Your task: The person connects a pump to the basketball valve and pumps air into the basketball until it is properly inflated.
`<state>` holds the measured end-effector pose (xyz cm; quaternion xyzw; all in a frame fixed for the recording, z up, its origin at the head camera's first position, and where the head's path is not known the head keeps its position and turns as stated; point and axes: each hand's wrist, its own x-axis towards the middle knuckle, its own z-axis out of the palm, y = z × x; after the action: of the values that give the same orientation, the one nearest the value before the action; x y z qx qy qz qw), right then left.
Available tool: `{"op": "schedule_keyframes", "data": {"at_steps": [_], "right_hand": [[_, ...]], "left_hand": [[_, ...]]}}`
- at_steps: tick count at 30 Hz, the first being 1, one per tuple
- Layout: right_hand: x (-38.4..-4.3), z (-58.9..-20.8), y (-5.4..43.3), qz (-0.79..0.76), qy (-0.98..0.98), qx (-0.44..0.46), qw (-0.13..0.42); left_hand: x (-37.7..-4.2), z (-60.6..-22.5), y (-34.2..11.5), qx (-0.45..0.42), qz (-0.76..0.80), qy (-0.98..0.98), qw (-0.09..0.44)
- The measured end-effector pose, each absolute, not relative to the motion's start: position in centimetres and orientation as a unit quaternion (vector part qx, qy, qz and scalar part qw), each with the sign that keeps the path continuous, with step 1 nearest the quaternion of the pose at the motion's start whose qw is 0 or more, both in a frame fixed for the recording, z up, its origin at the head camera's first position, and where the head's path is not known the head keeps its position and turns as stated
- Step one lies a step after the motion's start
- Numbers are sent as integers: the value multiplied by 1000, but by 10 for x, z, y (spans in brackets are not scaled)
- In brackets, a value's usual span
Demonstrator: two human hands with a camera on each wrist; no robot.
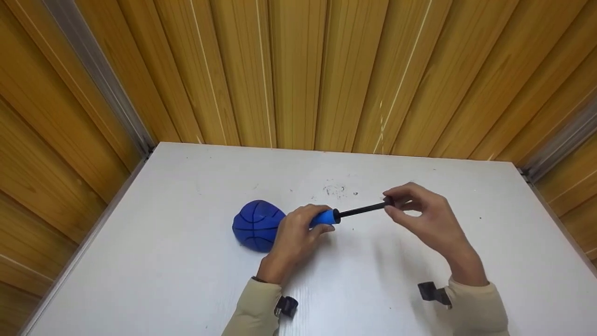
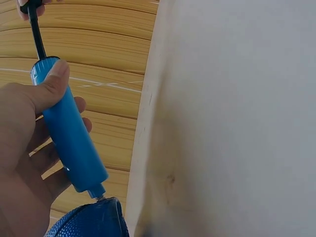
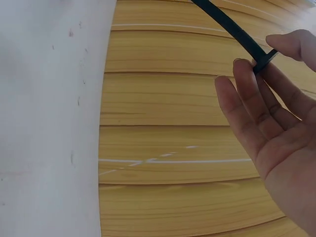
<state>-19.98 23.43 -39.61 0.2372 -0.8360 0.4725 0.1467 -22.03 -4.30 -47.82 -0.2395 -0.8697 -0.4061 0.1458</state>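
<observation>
A blue hand pump (image 2: pixel 74 133) with a black rod (image 1: pixel 363 209) lies across between my two hands. My left hand (image 1: pixel 298 231) grips the pump's blue barrel, its thumb along the upper end in the left wrist view. The rod is drawn well out of the barrel, and my right hand (image 1: pixel 426 217) pinches the black end handle (image 3: pixel 265 61) between thumb and fingers. A dented, partly deflated blue basketball (image 1: pixel 255 226) with black lines sits left of my left hand. In the left wrist view the pump's nozzle end (image 2: pixel 97 191) meets the ball.
A white table (image 1: pixel 163 280) lies under the hands, with dark scuff marks (image 1: pixel 335 190) near its far middle. Yellow wood-look panels (image 1: pixel 298 70) rise behind it and at both sides. Black wrist devices (image 1: pixel 287 306) sit by the sleeves.
</observation>
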Motion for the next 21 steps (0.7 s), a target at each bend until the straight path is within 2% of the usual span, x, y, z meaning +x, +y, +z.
{"op": "schedule_keyframes", "data": {"at_steps": [10, 14, 21], "right_hand": [[-195, -385, 237, 471, -837, 242, 140], [-196, -387, 233, 463, -842, 240, 139], [-201, -400, 215, 464, -850, 230, 100]], "left_hand": [[-222, -476, -45, -231, -427, -867, 113], [-221, -477, -45, -249, -410, -866, 138], [-221, -479, -44, -265, -394, -863, 171]]}}
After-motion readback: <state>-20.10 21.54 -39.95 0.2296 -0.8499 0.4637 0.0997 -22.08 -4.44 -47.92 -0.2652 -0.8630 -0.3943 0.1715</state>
